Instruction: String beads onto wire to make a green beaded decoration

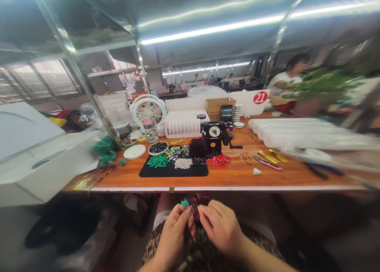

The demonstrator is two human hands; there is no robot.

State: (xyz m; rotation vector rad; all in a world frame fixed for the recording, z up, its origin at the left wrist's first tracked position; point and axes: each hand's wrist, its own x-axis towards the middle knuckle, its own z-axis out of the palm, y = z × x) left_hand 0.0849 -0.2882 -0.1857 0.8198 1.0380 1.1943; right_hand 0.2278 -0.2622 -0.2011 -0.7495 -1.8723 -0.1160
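Note:
Over my lap, below the table's front edge, my left hand (177, 228) pinches a small green beaded piece (184, 202) that sticks up past its fingertips. Close beside it, my right hand (221, 226) has thumb and forefinger pressed together; whatever lies between them is too small to make out. Dark red material (194, 202) shows between and behind the hands. On the table, a black mat (172, 172) carries green beads (158, 161), multicoloured beads (177, 152) and silvery beads (183, 163). Red beads (219, 160) lie to its right.
Behind the mat stand a black hand-cranked machine (214, 135), a white fan (150, 111) and a white spool rack (184, 127). Yellow cutters (268, 156), pliers (317, 171) and wrapped white rolls (285, 131) lie right. A white box (44, 161) stands left. A person (289, 76) sits beyond.

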